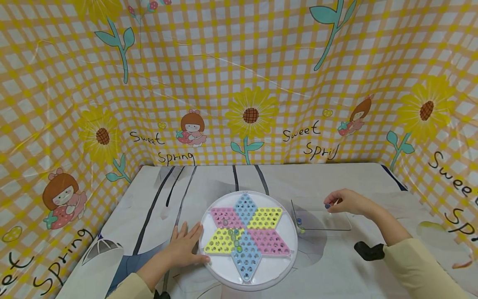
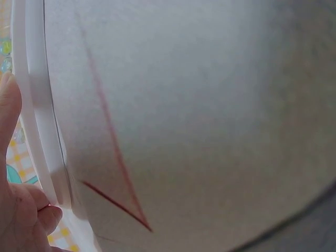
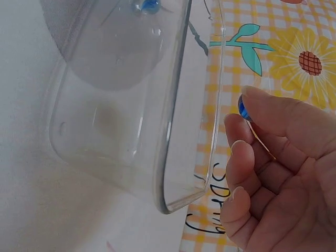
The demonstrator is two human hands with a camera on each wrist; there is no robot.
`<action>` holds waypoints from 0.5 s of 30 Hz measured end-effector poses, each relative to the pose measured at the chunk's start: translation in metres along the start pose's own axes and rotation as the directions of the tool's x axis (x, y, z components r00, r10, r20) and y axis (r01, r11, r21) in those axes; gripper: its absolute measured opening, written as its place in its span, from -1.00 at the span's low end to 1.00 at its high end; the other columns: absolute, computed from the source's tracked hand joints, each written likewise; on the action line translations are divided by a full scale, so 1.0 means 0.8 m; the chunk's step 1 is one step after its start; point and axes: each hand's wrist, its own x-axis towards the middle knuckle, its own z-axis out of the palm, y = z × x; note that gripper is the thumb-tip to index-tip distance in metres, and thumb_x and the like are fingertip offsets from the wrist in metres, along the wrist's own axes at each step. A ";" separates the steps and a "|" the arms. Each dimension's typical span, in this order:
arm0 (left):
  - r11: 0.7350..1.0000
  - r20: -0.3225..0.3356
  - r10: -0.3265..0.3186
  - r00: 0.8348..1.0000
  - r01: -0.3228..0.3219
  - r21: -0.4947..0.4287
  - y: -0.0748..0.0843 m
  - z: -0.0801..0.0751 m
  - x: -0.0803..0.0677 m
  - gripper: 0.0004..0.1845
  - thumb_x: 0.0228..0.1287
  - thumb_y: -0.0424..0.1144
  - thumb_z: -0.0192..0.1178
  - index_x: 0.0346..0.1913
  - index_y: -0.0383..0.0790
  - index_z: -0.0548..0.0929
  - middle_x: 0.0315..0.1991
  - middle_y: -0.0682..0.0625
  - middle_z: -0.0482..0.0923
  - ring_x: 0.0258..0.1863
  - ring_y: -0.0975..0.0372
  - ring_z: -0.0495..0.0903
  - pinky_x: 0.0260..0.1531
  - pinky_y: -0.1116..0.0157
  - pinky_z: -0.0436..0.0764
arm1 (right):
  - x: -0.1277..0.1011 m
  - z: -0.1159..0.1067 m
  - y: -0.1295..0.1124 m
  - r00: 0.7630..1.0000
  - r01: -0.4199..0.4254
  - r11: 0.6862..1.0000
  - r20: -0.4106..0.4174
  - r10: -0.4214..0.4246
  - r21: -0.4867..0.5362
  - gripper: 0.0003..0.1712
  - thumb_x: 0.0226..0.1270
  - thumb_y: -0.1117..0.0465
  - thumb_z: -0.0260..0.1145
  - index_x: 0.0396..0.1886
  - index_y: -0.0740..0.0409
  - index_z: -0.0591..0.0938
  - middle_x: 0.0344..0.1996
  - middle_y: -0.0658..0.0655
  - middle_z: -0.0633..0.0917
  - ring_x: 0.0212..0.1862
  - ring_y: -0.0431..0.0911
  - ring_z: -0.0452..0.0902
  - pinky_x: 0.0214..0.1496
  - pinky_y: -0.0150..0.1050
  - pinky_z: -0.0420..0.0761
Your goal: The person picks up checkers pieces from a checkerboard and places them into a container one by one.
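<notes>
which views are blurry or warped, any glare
Head view: sharp in the middle, backdrop bowed at the edges, glare streaks on it. Left wrist view: too close, board rim soft. Right wrist view: clear tray sharp, blue marble crisp.

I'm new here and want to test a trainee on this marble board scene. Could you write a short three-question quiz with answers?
1. True or false: the right hand is pinching a blue marble.
2. Where does the left hand rest? A) inside the clear tray, B) flat against the rim of the round white board, C) in the air above the star.
3. Fill in: the marbles not on the board or in a hand lie in the near-left corner of the clear ____.

Key
1. True; the right wrist view shows it between thumb and fingertip.
2. B; the fingers lie straight at the left edge.
3. tray
</notes>
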 end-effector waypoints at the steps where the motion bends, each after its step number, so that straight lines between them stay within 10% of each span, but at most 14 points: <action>1: 1.000 0.000 0.001 1.000 -0.001 -0.003 0.000 0.000 0.000 0.08 -0.07 0.36 0.17 0.40 -0.27 0.09 0.43 -0.14 -0.03 0.36 -0.27 -0.23 0.26 -0.22 -0.32 | 0.000 0.000 0.000 1.000 0.000 1.000 0.002 0.000 0.001 -0.66 0.18 0.24 0.28 -0.13 0.42 0.54 -0.35 0.07 0.60 -0.27 -0.10 0.43 -0.25 -0.21 0.51; 15: 1.000 -0.008 0.008 1.000 -0.008 0.003 -0.001 0.000 0.000 0.08 -0.07 0.36 0.16 0.40 -0.27 0.09 0.43 -0.13 -0.03 0.36 -0.27 -0.23 0.26 -0.22 -0.31 | 0.005 0.001 -0.007 1.000 0.028 1.000 -0.011 -0.028 -0.008 -0.54 0.19 0.18 0.29 -0.04 0.46 0.49 -0.31 0.08 0.56 -0.25 -0.12 0.43 -0.26 -0.30 0.52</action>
